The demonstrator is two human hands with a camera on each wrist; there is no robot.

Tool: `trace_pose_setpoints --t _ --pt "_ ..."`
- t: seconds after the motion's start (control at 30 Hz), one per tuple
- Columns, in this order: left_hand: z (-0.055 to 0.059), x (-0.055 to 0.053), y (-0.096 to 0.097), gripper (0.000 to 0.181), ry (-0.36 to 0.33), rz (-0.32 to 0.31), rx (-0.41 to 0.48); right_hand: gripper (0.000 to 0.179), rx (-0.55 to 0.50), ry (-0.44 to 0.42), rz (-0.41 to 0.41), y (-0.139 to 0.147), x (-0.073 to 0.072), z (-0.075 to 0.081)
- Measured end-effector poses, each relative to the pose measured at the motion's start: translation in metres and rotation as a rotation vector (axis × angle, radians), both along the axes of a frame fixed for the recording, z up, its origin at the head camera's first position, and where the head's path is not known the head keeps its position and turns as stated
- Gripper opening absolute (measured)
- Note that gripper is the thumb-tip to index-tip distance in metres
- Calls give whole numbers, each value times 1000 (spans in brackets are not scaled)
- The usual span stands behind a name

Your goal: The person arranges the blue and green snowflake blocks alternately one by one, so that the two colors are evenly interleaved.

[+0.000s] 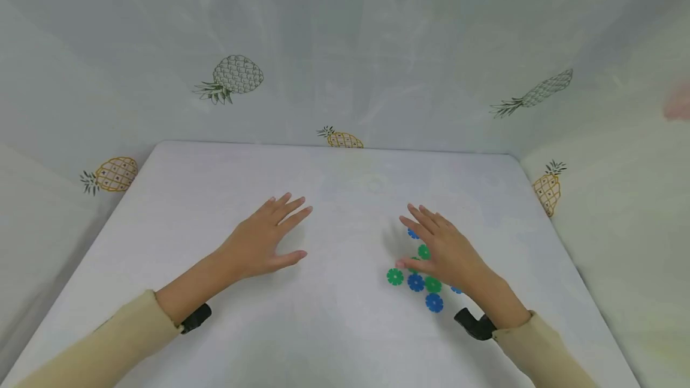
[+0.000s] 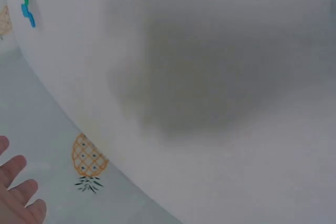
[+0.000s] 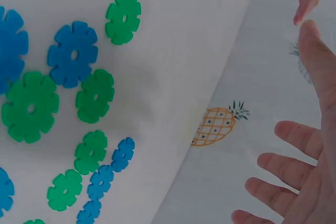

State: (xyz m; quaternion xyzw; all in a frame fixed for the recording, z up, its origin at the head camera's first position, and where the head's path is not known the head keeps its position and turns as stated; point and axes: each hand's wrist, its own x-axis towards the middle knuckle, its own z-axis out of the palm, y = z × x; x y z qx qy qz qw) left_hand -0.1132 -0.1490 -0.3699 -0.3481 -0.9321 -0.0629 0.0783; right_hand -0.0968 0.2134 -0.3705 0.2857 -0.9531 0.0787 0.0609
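Note:
Both hands hover over a white table, fingers spread and holding nothing. My left hand (image 1: 261,241) is left of the middle, with its shadow on the tabletop. My right hand (image 1: 447,253) hangs above a group of flat plastic discs with notched rims and a small centre hole, and it hides part of them in the head view. A green disc (image 1: 395,276) lies at the group's left side, a blue disc (image 1: 434,302) at its near end. In the right wrist view several green discs (image 3: 30,107) and blue discs (image 3: 73,54) lie flat, some overlapping or touching.
The white table (image 1: 345,340) has rounded far corners. A pale cloth with printed pineapples (image 1: 237,73) hangs behind it and along both sides. Black straps (image 1: 477,323) with wrist cameras sit at the cuffs of the beige sleeves (image 1: 539,346).

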Motion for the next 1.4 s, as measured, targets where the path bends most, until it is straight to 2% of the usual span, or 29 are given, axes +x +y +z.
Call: trace_pose_setpoints --t 0.1,0.3,0.63,0.73,0.87,0.97,1.07,1.3,1.4 --pt "-4 2 6 72 -10 -8 19 79 -25 -29 -33 0 4 -3" --pt "-13 8 20 68 -73 -24 98 67 -66 -88 -101 3 16 -9" --pt "-36 17 48 60 -118 -62 198 49 -161 -211 -232 9 35 -25" --pt "-42 20 56 58 -158 -49 216 46 -184 -242 -269 9 41 -32" --pt "-48 24 69 56 -251 -18 249 41 -194 -271 -313 10 47 -39" --pt "-50 26 79 56 -304 -16 281 39 -203 -281 -346 9 50 -46" --pt "-52 27 91 56 -325 -30 293 37 -215 -276 -368 7 54 -52" --pt "-62 28 117 52 -362 -50 260 31 -237 -284 -419 -1 60 -64" --pt "-65 28 127 48 -387 -40 250 31 -222 -239 -432 -5 60 -68"
